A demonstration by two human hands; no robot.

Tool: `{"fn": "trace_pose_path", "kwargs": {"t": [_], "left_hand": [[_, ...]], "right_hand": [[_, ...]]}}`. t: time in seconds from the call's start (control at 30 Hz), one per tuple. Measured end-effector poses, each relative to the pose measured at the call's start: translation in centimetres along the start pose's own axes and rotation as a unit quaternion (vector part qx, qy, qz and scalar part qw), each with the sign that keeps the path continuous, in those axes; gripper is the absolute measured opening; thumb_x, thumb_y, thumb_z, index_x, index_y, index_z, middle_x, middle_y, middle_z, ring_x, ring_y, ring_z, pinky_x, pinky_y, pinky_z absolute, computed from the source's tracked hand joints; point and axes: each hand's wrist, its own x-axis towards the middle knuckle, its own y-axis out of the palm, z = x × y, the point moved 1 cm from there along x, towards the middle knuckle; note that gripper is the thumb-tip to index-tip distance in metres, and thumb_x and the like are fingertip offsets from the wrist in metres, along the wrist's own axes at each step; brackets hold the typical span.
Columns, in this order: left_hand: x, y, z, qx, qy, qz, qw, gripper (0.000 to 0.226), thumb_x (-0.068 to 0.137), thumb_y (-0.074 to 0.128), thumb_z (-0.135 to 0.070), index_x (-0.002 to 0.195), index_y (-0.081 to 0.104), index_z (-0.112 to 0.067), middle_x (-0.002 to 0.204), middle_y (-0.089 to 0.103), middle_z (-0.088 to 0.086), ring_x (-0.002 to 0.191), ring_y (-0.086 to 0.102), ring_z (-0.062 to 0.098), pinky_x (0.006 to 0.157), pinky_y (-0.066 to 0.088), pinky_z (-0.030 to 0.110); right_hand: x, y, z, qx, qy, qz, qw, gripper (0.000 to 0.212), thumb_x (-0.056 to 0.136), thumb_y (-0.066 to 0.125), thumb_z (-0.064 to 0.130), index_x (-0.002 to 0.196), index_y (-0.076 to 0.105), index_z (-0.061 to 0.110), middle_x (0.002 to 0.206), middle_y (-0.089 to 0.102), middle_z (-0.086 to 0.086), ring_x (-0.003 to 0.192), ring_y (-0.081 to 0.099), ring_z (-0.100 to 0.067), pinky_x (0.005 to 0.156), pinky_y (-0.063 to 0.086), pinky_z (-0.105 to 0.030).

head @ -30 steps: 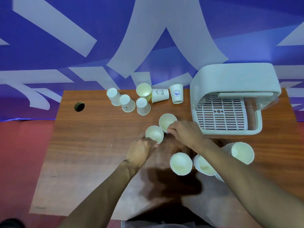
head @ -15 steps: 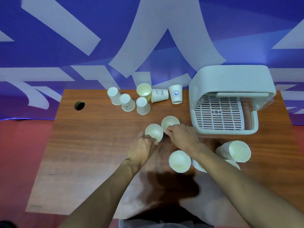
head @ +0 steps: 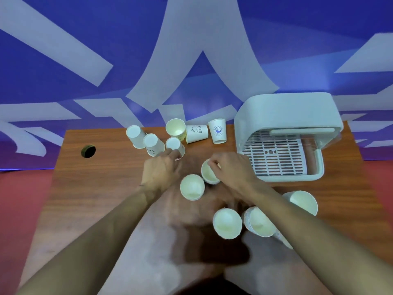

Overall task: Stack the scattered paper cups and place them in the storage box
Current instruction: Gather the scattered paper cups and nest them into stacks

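Several white paper cups lie scattered on the wooden table (head: 89,209). My right hand (head: 231,169) pinches the rim of an upright cup (head: 207,174) at mid-table. Beside it stands a free upright cup (head: 192,186). My left hand (head: 160,170) reaches forward, its fingertips touching an upside-down cup (head: 174,144). More cups stand at the back: two inverted (head: 136,135), one tilted with its mouth showing (head: 175,127), one on its side (head: 196,133), one printed upright cup (head: 218,130). The white storage box (head: 285,116) stands open at the right with a slotted tray inside.
Near the front edge stand a single cup (head: 227,223), a nested stack (head: 258,222) and another stack (head: 303,202) partly hidden by my right forearm. A dark round hole (head: 88,151) is in the table's left part. A blue and white wall rises behind.
My left hand has let go of the cup beside the right-hand one and moved forward to the upside-down cups. My right hand keeps its hold on its cup.
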Motion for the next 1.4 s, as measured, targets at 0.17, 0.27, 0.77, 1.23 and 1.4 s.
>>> {"fn": "trace_pose_path", "kwargs": {"t": [0.17, 0.27, 0.77, 1.23, 1.4], "left_hand": [[5.7, 0.4, 2.5, 0.038, -0.027, -0.005, 0.999, 0.029, 0.096, 0.053, -0.039, 0.114, 0.059, -0.018, 0.110, 0.062, 0.001, 0.088, 0.064, 0.029, 0.057, 0.043, 0.034], [8.7, 0.9, 2.8, 0.036, -0.061, 0.028, 0.997, 0.039, 0.095, 0.054, -0.040, 0.125, 0.054, -0.014, 0.121, 0.059, 0.005, 0.094, 0.065, 0.033, 0.067, 0.052, 0.040], [12.2, 4.9, 3.6, 0.059, -0.118, 0.080, 0.988, 0.026, 0.098, 0.043, -0.035, 0.102, 0.064, -0.020, 0.096, 0.070, 0.006, 0.086, 0.068, 0.029, 0.062, 0.039, 0.029], [11.5, 3.3, 4.2, 0.115, 0.010, 0.068, 0.991, 0.015, 0.100, 0.047, -0.019, 0.109, 0.058, -0.016, 0.104, 0.059, 0.005, 0.080, 0.066, 0.027, 0.054, 0.033, 0.031], [10.8, 1.3, 3.7, -0.030, 0.026, -0.036, 0.999, 0.019, 0.097, 0.057, -0.024, 0.090, 0.061, -0.008, 0.088, 0.060, 0.010, 0.079, 0.059, 0.030, 0.056, 0.039, 0.036]], "right_hand": [[5.4, -0.8, 0.0, -0.050, -0.051, 0.012, 0.997, 0.021, 0.096, 0.046, 0.033, 0.102, 0.065, 0.028, 0.106, 0.067, 0.007, 0.091, 0.065, -0.022, 0.065, 0.041, -0.031], [8.8, 0.0, 0.7, -0.103, -0.112, 0.040, 0.988, 0.029, 0.094, 0.048, 0.023, 0.121, 0.059, 0.023, 0.125, 0.057, 0.003, 0.098, 0.064, -0.025, 0.066, 0.039, -0.033], [15.4, 4.2, 2.8, -0.276, -0.240, 0.064, 0.928, 0.028, 0.080, 0.068, 0.007, 0.105, 0.060, 0.016, 0.115, 0.056, -0.002, 0.076, 0.062, -0.023, 0.050, 0.029, -0.034], [16.1, 4.5, 1.1, -0.303, -0.235, 0.113, 0.917, 0.020, 0.090, 0.054, 0.005, 0.107, 0.055, 0.015, 0.105, 0.060, -0.005, 0.096, 0.059, -0.027, 0.062, 0.035, -0.036], [14.4, 2.6, 1.8, -0.258, -0.200, 0.041, 0.944, 0.022, 0.082, 0.064, 0.009, 0.102, 0.066, 0.016, 0.097, 0.061, -0.005, 0.083, 0.062, -0.026, 0.056, 0.037, -0.034]]}}
